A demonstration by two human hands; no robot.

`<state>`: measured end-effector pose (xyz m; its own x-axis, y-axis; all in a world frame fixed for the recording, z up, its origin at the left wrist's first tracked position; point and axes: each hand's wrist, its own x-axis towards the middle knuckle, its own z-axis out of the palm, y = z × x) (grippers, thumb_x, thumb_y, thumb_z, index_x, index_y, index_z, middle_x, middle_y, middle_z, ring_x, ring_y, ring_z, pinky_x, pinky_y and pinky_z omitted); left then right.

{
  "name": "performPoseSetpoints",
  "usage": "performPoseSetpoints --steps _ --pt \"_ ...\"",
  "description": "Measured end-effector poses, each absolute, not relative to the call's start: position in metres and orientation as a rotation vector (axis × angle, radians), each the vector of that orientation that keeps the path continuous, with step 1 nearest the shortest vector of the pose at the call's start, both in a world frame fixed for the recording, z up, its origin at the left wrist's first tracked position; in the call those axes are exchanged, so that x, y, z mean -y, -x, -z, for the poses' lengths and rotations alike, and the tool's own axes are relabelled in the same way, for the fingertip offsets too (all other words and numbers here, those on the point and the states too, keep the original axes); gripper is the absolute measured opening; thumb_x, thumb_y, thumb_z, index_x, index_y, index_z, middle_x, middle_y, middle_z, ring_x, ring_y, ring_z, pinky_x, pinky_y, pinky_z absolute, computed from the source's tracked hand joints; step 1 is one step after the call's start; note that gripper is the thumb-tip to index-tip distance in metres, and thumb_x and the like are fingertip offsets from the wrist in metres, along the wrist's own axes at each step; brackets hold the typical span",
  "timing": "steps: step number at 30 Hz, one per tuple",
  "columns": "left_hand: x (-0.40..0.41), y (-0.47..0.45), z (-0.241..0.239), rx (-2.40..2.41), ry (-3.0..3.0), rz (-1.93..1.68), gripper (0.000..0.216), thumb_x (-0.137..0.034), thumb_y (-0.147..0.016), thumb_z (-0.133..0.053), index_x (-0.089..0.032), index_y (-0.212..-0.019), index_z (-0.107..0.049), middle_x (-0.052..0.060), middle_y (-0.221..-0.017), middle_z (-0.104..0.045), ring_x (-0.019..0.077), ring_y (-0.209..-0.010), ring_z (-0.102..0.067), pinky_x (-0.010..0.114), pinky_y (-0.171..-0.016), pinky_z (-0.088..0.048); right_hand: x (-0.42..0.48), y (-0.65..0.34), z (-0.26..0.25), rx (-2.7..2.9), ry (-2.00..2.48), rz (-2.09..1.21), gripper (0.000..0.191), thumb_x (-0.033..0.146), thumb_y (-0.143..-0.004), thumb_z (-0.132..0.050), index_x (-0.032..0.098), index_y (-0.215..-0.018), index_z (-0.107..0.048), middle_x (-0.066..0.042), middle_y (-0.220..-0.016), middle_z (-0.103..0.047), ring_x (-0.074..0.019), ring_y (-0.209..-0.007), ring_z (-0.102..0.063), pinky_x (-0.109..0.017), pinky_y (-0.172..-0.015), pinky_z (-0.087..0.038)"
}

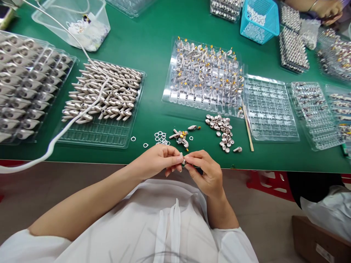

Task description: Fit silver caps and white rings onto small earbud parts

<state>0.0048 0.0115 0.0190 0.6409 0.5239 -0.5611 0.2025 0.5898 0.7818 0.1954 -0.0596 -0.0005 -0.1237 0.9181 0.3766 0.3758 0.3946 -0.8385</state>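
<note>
My left hand (160, 159) and my right hand (204, 170) meet at the near edge of the green table (153, 40). Both pinch one small white earbud part (183, 159) between their fingertips. Just beyond the hands lie several small white rings (160, 137), a few loose white stems with gold tips (181, 137), and a heap of small round caps (223, 131). One single white piece (237, 149) lies to the right of the caps.
A clear tray of white stems (104, 93) sits at left, crossed by a white cable (68, 126). A tray of gold-tipped parts (204, 75), an empty clear tray (270, 107), a thin wooden stick (248, 128) and a blue basket (259, 20) lie beyond. Another person's hand (326, 9) works far right.
</note>
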Motion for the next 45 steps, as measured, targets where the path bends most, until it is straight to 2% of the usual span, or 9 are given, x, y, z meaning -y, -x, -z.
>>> performPoseSetpoints --steps 11,16,18,21,25,29,37,41,45 --pt "-0.006 -0.012 -0.022 -0.903 -0.781 -0.308 0.037 -0.047 -0.073 -0.076 -0.013 -0.067 -0.063 0.002 -0.061 -0.065 0.0069 -0.048 -0.050 0.017 -0.043 -0.041 0.062 -0.189 0.004 1.686 1.145 -0.554 0.038 0.006 -0.083 -0.064 0.027 -0.115 -0.065 -0.006 -0.099 -0.069 -0.0180 -0.087 -0.068 -0.034 -0.073 -0.060" --pt "-0.003 -0.013 -0.022 -0.933 -0.905 -0.316 0.037 -0.047 -0.076 -0.072 -0.014 -0.064 -0.063 0.001 -0.057 -0.062 0.0084 -0.049 -0.051 0.019 -0.046 -0.043 0.063 -0.182 0.011 1.559 1.155 -0.534 0.030 0.009 -0.079 -0.066 0.027 -0.103 -0.065 -0.003 -0.087 -0.068 -0.0168 -0.078 -0.067 -0.031 -0.064 -0.059" --pt "0.000 -0.013 -0.022 -0.991 -1.048 -0.377 0.034 -0.045 -0.077 -0.071 -0.014 -0.068 -0.066 0.001 -0.060 -0.064 0.0098 -0.053 -0.054 0.020 -0.050 -0.046 0.064 -0.180 0.016 1.446 1.192 -0.625 0.023 0.012 -0.080 -0.066 0.025 -0.099 -0.065 -0.003 -0.087 -0.066 -0.0157 -0.074 -0.066 -0.030 -0.062 -0.058" --pt "0.006 -0.011 -0.021 -1.097 -1.340 -0.573 0.025 -0.038 -0.076 -0.075 -0.015 -0.085 -0.071 0.004 -0.077 -0.071 0.0133 -0.065 -0.062 0.023 -0.062 -0.054 0.065 -0.178 0.020 1.248 1.209 -0.809 0.017 0.015 -0.080 -0.065 0.023 -0.095 -0.065 -0.004 -0.090 -0.064 -0.0135 -0.072 -0.064 -0.027 -0.059 -0.057" --pt "0.009 -0.008 -0.014 -0.928 -1.729 -0.908 0.022 -0.025 -0.080 -0.074 -0.020 -0.102 -0.072 0.008 -0.100 -0.073 0.0172 -0.085 -0.068 0.026 -0.072 -0.058 0.063 -0.175 0.019 1.107 1.147 -0.950 0.012 0.019 -0.080 -0.066 0.022 -0.092 -0.065 -0.005 -0.089 -0.064 -0.0136 -0.072 -0.064 -0.024 -0.055 -0.055" --pt "0.006 -0.005 -0.009 -0.785 -1.926 -1.024 0.016 -0.018 -0.086 -0.067 -0.024 -0.100 -0.074 0.008 -0.097 -0.075 0.0181 -0.090 -0.070 0.030 -0.081 -0.059 0.062 -0.172 0.017 1.081 1.124 -1.005 0.011 0.026 -0.081 -0.069 0.021 -0.090 -0.067 -0.006 -0.086 -0.066 -0.0174 -0.079 -0.066 -0.028 -0.060 -0.058" --pt "0.004 0.002 -0.012 -0.722 -2.103 -0.998 0.017 -0.015 -0.089 -0.062 -0.023 -0.098 -0.074 0.009 -0.095 -0.077 0.0163 -0.085 -0.072 0.026 -0.076 -0.060 0.068 -0.183 0.016 1.141 1.110 -1.111 0.015 0.031 -0.085 -0.070 0.024 -0.098 -0.075 -0.007 -0.088 -0.071 -0.0190 -0.081 -0.069 -0.032 -0.063 -0.061" --pt "0.006 0.002 -0.010 -0.696 -2.136 -1.053 0.019 -0.011 -0.088 -0.063 -0.021 -0.100 -0.072 0.011 -0.097 -0.077 0.0168 -0.087 -0.073 0.028 -0.078 -0.060 0.067 -0.186 0.012 1.158 1.110 -1.140 0.015 0.026 -0.086 -0.070 0.025 -0.100 -0.075 -0.006 -0.091 -0.072 -0.0171 -0.077 -0.069 -0.030 -0.063 -0.061" --pt "0.006 0.003 -0.010 -0.717 -2.119 -1.009 0.017 -0.014 -0.090 -0.060 -0.022 -0.099 -0.072 0.010 -0.100 -0.076 0.0174 -0.091 -0.072 0.028 -0.080 -0.059 0.066 -0.184 0.009 1.118 1.091 -1.173 0.021 0.023 -0.085 -0.070 0.026 -0.106 -0.074 -0.005 -0.095 -0.071 -0.0161 -0.078 -0.069 -0.028 -0.064 -0.061"
